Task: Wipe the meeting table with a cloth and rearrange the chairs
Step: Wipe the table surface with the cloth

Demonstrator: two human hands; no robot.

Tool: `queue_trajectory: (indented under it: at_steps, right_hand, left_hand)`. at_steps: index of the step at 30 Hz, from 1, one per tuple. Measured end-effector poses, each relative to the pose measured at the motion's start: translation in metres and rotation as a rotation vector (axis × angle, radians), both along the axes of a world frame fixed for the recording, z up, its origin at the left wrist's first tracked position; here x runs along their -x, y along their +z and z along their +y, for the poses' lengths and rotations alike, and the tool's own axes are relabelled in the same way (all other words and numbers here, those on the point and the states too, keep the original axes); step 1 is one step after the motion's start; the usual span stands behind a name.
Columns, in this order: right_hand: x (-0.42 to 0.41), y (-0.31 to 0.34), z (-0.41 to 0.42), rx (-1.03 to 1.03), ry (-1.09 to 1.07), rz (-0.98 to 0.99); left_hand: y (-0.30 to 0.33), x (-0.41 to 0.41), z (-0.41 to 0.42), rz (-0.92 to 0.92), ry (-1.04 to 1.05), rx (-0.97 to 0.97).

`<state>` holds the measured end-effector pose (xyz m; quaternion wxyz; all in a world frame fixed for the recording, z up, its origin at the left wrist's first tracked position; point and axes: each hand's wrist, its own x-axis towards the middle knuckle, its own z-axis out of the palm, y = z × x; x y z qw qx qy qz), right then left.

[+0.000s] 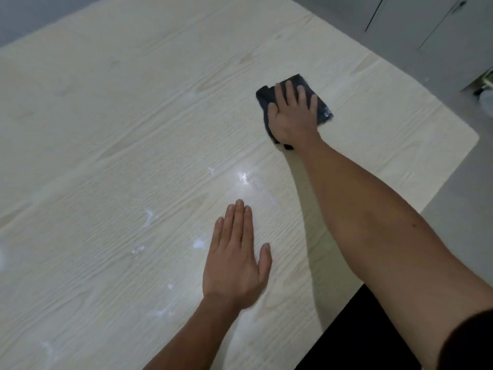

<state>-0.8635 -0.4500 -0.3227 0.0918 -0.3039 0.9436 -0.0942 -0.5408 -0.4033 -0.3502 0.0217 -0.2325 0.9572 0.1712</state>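
Observation:
A pale wood-grain meeting table (133, 116) fills most of the view. A dark folded cloth (324, 109) lies flat on it toward the far right corner. My right hand (292, 117) presses down on the cloth with fingers spread, arm stretched out across the table. My left hand (236, 259) rests flat on the table nearer to me, fingers together, holding nothing. White smears and wet spots (198, 244) dot the surface around my left hand. No chair is in view.
The table's right edge and rounded corner (473, 137) border grey floor. Grey cabinet doors (416, 20) stand at the top right, with a small unclear object (484, 89) by the right edge. Dark clothing (354, 335) shows at the near table edge.

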Motion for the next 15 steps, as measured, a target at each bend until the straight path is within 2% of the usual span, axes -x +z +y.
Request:
queue_trajectory:
  at_steps: [3, 6, 7, 9, 12, 13, 15]
  right_hand:
    - [-0.057, -0.003, -0.004, 0.001, 0.271, 0.047]
    - [-0.094, -0.011, 0.065, 0.028, 0.488, 0.107]
    - [-0.088, -0.012, 0.09, 0.019, 0.481, 0.109]
    - [-0.055, -0.009, 0.121, -0.02, 0.305, 0.107]
    - [-0.014, -0.001, 0.09, -0.028, -0.038, 0.049]
    - [-0.02, 0.001, 0.07, -0.017, -0.068, 0.032]
    - [-0.054, 0.001, 0.042, -0.018, 0.054, 0.03]
  left_hand:
    - [-0.002, 0.001, -0.001, -0.013, 0.0, 0.012]
    - [0.0, 0.0, 0.0, -0.004, -0.005, 0.011]
    - [-0.001, 0.001, 0.0, 0.0, -0.004, 0.009]
    - [0.001, 0.002, 0.001, 0.009, -0.005, -0.002]
    - [0.001, 0.001, 0.0, 0.016, -0.001, -0.003]
    - [0.001, 0.001, 0.0, 0.008, -0.003, 0.002]
    - [0.001, 0.001, 0.0, -0.003, -0.004, 0.019]
